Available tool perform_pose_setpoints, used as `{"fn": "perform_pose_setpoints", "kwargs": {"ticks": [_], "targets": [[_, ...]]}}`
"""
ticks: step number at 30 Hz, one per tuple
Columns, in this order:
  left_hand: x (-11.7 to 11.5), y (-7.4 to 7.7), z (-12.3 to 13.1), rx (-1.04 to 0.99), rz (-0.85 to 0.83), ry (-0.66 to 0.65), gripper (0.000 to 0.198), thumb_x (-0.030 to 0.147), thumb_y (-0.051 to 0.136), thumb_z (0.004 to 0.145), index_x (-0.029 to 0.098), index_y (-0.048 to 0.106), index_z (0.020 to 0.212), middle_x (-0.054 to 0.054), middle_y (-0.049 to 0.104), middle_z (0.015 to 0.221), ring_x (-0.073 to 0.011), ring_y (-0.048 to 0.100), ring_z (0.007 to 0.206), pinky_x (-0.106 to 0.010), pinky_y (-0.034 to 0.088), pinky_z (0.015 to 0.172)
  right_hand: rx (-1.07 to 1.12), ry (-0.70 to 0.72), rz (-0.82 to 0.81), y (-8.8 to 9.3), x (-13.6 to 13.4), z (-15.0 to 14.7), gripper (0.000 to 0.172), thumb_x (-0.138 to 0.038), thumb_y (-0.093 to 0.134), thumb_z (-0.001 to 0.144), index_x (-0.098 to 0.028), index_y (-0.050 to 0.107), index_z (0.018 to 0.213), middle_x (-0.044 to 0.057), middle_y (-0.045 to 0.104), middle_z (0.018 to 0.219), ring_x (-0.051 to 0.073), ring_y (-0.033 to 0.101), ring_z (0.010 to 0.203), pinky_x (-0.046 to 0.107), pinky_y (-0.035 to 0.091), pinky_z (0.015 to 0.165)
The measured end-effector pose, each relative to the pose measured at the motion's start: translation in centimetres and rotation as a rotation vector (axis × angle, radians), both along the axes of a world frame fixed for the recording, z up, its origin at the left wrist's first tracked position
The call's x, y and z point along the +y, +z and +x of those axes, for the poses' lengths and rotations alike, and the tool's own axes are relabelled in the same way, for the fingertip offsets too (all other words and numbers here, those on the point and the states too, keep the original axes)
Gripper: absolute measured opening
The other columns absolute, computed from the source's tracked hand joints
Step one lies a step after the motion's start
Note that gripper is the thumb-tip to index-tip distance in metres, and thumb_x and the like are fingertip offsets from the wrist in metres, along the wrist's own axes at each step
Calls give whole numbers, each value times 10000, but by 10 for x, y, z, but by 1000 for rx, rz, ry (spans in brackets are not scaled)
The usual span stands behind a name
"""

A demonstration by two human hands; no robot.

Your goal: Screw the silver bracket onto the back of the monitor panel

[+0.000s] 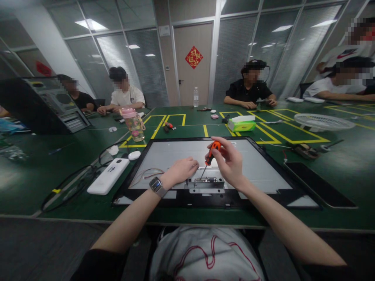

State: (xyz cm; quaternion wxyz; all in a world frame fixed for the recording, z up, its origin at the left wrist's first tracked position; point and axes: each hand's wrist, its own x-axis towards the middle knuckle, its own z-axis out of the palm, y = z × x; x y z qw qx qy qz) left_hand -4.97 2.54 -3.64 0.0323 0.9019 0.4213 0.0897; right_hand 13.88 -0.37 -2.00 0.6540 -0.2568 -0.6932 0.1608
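- On the green table (187, 132), directly before the person, lies a flat grey panel (165, 154) with a black frame; a metal bracket (195, 186) sits at its near middle.
- Right hand (231, 160): fingers wrapped about an orange-and-black screwdriver (215, 147), shaft slanting down to the bracket.
- Left hand (181, 171): at the bracket's left end, fingers bent; cannot tell whether they grip it.
- Left of panel: white slab (108, 176), cup (134, 127).
- Right of panel: black slab (319, 184).
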Motion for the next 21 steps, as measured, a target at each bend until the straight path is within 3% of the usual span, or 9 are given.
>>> {"fn": "perform_pose_setpoints", "kwargs": {"ticks": [3, 6, 21], "targets": [[0, 0, 0, -3, 8, -16, 311, 287, 373, 1031, 183, 665, 1057, -76, 653, 985, -209, 641, 911, -299, 486, 826, -15, -200, 149, 4, 1, 5, 252, -210, 626, 912, -251, 648, 1160, 17, 643, 859, 123, 615, 617, 269, 534, 551], [0, 0, 0, 5, 5, -4, 318, 289, 367, 1035, 182, 666, 1067, -74, 652, 988, -206, 640, 902, -295, 484, 810, -94, -287, 259, 8, 1, 7, 214, -179, 641, 892, -238, 673, 1095, 0, 615, 756, 121, 540, 576, 265, 489, 523], [0, 1, 0, 4, 18, -5, 305, 289, 379, 1031, 178, 662, 1050, -72, 647, 966, -206, 636, 877, -295, 481, 783, -205, -304, 290, 5, 4, 5, 162, -177, 637, 894, -215, 679, 1046, -2, 576, 705, 121, 496, 556, 249, 472, 508]]}}
